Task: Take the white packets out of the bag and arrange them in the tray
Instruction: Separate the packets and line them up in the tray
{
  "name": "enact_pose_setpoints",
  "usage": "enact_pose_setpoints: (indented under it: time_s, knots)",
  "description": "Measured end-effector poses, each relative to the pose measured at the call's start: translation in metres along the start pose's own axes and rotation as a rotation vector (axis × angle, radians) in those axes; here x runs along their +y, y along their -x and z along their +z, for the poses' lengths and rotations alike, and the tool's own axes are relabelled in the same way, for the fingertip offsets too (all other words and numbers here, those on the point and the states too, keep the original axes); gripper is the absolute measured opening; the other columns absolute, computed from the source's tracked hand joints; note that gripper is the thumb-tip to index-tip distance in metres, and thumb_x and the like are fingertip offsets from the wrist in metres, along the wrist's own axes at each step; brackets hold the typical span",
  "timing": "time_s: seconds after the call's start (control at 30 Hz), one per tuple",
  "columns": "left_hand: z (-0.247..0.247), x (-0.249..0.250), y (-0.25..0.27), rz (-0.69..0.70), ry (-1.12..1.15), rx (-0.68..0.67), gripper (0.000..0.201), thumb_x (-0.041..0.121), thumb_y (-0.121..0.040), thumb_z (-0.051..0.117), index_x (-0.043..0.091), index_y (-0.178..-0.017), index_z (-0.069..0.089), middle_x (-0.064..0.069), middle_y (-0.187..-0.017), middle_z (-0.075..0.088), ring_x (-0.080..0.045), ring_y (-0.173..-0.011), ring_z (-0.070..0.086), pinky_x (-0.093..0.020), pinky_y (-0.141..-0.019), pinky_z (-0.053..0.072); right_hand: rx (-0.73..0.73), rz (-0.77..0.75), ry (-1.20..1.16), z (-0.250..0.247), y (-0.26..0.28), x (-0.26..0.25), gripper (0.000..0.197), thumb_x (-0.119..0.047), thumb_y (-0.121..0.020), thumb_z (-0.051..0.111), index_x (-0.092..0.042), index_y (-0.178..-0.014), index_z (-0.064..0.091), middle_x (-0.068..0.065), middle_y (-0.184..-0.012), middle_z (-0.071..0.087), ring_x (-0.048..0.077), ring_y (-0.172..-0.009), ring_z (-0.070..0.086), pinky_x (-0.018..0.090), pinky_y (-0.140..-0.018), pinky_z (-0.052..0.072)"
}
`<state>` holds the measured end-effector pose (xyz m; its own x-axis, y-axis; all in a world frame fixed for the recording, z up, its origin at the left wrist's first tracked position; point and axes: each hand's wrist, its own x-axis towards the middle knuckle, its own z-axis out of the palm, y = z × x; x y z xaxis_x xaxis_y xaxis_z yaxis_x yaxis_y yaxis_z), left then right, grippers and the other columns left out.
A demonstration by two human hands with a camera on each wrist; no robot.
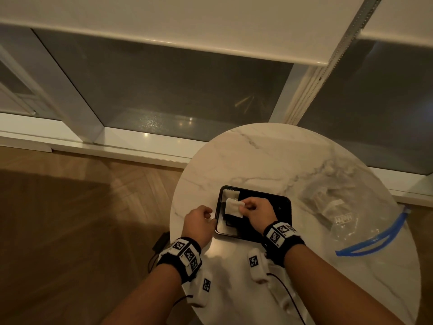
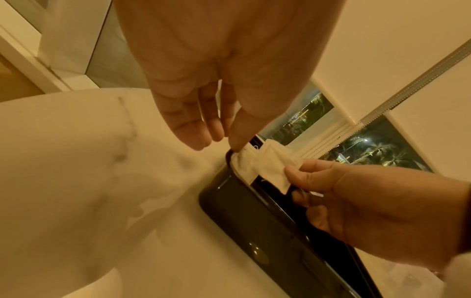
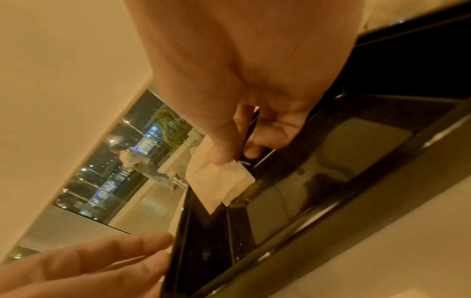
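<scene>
A black glossy tray (image 1: 282, 209) sits on the round marble table (image 1: 269, 160). My right hand (image 1: 248, 206) pinches a white packet (image 1: 233, 207) between thumb and fingers, holding it just above the tray's left part; the pinch also shows on the packet (image 3: 219, 181) in the right wrist view. A second white packet (image 1: 232, 194) lies in the tray's far left corner, and this lying packet (image 2: 242, 165) appears in the left wrist view. My left hand (image 1: 206, 216) rests with relaxed fingers (image 3: 107, 256) against the tray's left rim, holding nothing. The clear bag (image 1: 339, 207) lies to the right.
The bag's blue zip strip (image 1: 375, 238) curls toward the table's right edge; pale packets (image 1: 328, 202) show through the plastic. Bare marble lies beyond the tray. Wood floor (image 1: 70, 207) is to the left, with a dark box and cable (image 1: 161, 240) under the table edge. Windows stand behind.
</scene>
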<state>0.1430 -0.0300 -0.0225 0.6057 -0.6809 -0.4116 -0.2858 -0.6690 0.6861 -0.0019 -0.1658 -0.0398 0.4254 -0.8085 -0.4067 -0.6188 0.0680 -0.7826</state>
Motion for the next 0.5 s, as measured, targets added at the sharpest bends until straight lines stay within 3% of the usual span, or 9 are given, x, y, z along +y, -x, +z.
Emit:
enact_pose_setpoints:
  time_s: [0.13,0.27,0.4,0.5]
  knots:
    - [0.003,-0.002,-0.005,-0.004,0.01,-0.006,0.026,0.013,-0.089,0.066,0.016,-0.116,0.067,0.0,-0.104,0.068,-0.01,-0.089,0.06,-0.015,-0.076,0.043,-0.005,0.078,0.079,0.013,-0.019,0.005,0.012,-0.017,-0.08,0.08,-0.027,-0.082,0.074,-0.005,-0.076,0.071,0.013,-0.077,0.068,0.03,-0.082,0.057]
    - [0.008,-0.003,-0.008,0.01,-0.002,-0.017,0.025,0.01,-0.09,0.065,0.018,-0.113,0.069,0.006,-0.093,0.064,-0.006,-0.083,0.058,-0.002,-0.063,0.036,0.035,0.102,0.12,0.02,-0.03,0.003,0.017,-0.011,-0.077,0.081,-0.022,-0.083,0.069,0.005,-0.077,0.073,0.014,-0.075,0.066,0.024,-0.077,0.053]
    - [0.009,-0.003,-0.01,-0.003,0.011,-0.039,0.025,0.011,-0.089,0.067,0.016,-0.113,0.069,0.005,-0.094,0.066,-0.009,-0.085,0.061,-0.012,-0.074,0.044,0.084,0.104,0.131,0.024,-0.037,0.003,0.019,-0.01,-0.076,0.081,-0.021,-0.075,0.067,0.009,-0.075,0.071,0.019,-0.076,0.068,0.031,-0.077,0.058]
    - [0.009,-0.004,-0.011,-0.002,0.011,-0.036,0.025,0.011,-0.087,0.068,0.015,-0.112,0.07,0.004,-0.095,0.067,-0.009,-0.087,0.062,-0.014,-0.076,0.045,0.086,0.135,0.114,0.025,-0.039,0.005,0.018,-0.011,-0.076,0.082,-0.022,-0.074,0.068,0.002,-0.073,0.07,0.017,-0.074,0.069,0.038,-0.075,0.061]
